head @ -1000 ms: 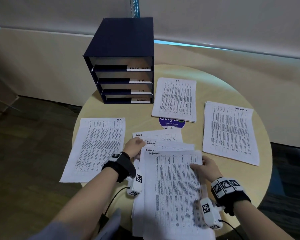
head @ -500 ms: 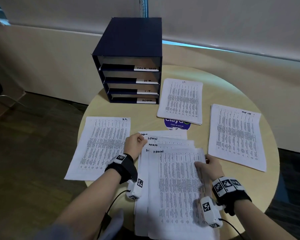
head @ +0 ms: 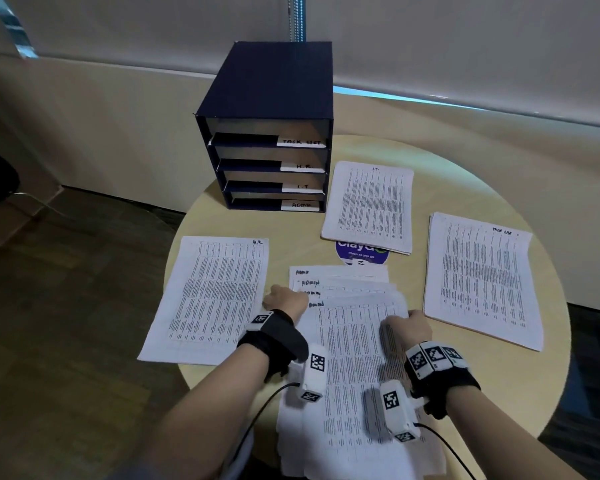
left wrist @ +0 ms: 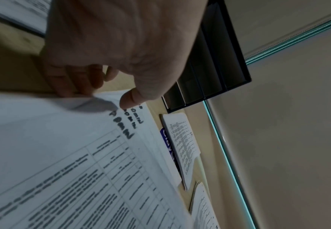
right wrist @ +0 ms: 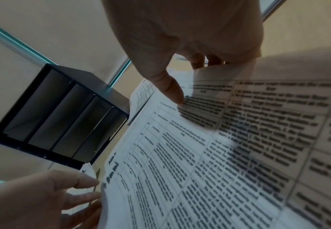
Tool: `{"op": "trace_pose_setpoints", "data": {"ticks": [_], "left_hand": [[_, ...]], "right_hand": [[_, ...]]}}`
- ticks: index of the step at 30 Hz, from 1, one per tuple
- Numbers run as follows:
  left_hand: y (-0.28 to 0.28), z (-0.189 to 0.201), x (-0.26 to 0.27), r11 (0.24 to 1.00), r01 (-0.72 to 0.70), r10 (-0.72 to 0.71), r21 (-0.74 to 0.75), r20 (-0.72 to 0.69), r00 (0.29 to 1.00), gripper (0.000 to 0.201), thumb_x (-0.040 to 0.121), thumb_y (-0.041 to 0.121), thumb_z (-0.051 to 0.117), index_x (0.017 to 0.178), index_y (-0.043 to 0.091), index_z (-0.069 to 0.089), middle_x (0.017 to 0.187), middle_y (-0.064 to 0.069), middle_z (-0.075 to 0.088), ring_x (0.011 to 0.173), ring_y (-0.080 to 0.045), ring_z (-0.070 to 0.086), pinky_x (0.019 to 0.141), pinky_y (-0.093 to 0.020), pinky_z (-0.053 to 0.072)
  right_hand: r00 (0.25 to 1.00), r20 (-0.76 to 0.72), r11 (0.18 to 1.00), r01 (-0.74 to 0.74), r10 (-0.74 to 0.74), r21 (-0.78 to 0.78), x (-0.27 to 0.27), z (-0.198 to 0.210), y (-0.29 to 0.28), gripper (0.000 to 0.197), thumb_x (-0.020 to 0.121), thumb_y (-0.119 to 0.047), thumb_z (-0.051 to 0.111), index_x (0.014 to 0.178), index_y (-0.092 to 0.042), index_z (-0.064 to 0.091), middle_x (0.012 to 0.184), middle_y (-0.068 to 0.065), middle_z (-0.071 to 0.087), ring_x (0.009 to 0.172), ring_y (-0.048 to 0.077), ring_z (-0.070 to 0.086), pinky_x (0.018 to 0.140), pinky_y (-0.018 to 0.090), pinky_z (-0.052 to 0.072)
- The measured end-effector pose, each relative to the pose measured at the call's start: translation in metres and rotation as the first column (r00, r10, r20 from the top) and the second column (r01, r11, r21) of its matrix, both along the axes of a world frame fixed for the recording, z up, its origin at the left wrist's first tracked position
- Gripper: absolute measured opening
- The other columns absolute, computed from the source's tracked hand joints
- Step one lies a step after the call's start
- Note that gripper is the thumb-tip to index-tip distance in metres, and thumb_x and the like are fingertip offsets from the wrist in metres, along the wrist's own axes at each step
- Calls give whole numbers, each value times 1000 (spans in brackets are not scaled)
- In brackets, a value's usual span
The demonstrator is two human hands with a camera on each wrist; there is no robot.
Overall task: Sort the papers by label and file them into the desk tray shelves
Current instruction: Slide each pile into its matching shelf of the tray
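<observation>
**Both hands close on the fanned ADMIN sheets**

The fanned stack of white printed sheets hand-marked ADMIN [head: 350,344] lies on the round pale wooden table [head: 499,386], its long axis running from the person toward the dark blue four-shelf desk tray [head: 267,133]. The left hand [head: 284,301] sits at the stack's upper left corner; in the left wrist view its thumb [left wrist: 129,97] presses on top of the sheets while the curled fingers [left wrist: 72,82] tuck beneath the lifted edge, pinching it. The right hand [head: 407,329] holds the right edge the same way, thumb [right wrist: 170,88] on the printed face and fingers under the paper.

The stack lies between the two hands, so squaring it looks like the step in hand. The tray's bottom shelf, labelled ADMIN [head: 300,205], stands straight ahead and a little left, nearer the left hand. Three other sorted piles, marked H.R. [head: 215,299], I.T. [head: 371,206] and task list [head: 478,278], rest flat, not yet filed.
</observation>
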State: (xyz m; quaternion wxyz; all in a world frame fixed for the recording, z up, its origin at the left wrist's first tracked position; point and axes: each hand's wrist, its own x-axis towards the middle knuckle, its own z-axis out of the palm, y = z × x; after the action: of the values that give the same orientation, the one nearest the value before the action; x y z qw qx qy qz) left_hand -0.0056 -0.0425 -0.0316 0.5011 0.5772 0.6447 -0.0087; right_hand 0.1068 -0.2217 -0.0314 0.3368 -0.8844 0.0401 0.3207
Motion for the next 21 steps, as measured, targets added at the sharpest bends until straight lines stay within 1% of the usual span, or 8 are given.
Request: {"op": "trace_pose_setpoints", "data": {"ticks": [3,5,9,11,13,15,19,21], "left_hand": [[-3,-6,0,998,23,-21,-54,47,999,73,87,12,50,146,-2,10,154,-20,20,140,-35,27,115,-42,27],[0,-11,-1,992,85,-78,-95,76,994,74,81,12,53,145,-1,17,149,-20,29,136,-37,33,109,-41,34],[22,-23,-5,994,90,-77,-56,202,976,78,50,33,61,120,0,53,131,-23,48,98,-31,58,83,-33,49],[23,10,-10,998,51,-35,-41,323,946,67,65,49,54,116,7,57,128,-18,53,84,-18,55,73,-29,44],[12,66,-13,987,151,-113,-46,465,878,56,91,61,33,123,19,53,119,1,55,100,-10,55,88,-32,45],[10,99,-14,951,309,-261,16,578,773,46,98,56,19,124,31,48,112,8,56,95,4,56,84,-16,46],[9,136,2,903,333,-428,271,638,641,80,79,74,46,140,25,29,136,4,46,103,5,52,80,-19,44],[8,138,9,889,256,-451,379,630,632,99,62,80,60,139,27,27,139,4,48,118,-7,54,93,-30,45]], "right_hand": [[990,-135,998,42,-37,37,3,-1,3,49,76,-9,55,122,7,46,115,22,55,104,37,55,80,36,42],[983,-185,995,3,15,100,6,-1,2,26,76,-3,53,100,6,57,100,18,57,91,31,54,80,39,46],[973,-227,909,53,46,414,11,28,-2,20,82,6,51,93,-1,65,73,12,69,74,27,60,73,38,46],[984,-166,851,36,61,525,22,52,-1,18,84,7,52,92,-3,64,74,9,67,71,25,59,68,36,47],[992,-119,776,49,34,629,34,79,2,17,85,6,53,92,-6,61,73,6,59,68,18,53,62,30,44],[995,-79,677,97,-58,730,45,104,8,17,86,5,53,92,-9,61,75,5,62,66,15,57,61,26,47],[955,106,550,68,-278,833,51,141,25,23,86,-1,56,106,-8,63,89,4,70,76,15,68,59,20,53],[915,202,504,2,-350,864,45,157,31,22,86,-4,56,104,-12,65,93,2,70,83,15,68,67,22,55]]}}
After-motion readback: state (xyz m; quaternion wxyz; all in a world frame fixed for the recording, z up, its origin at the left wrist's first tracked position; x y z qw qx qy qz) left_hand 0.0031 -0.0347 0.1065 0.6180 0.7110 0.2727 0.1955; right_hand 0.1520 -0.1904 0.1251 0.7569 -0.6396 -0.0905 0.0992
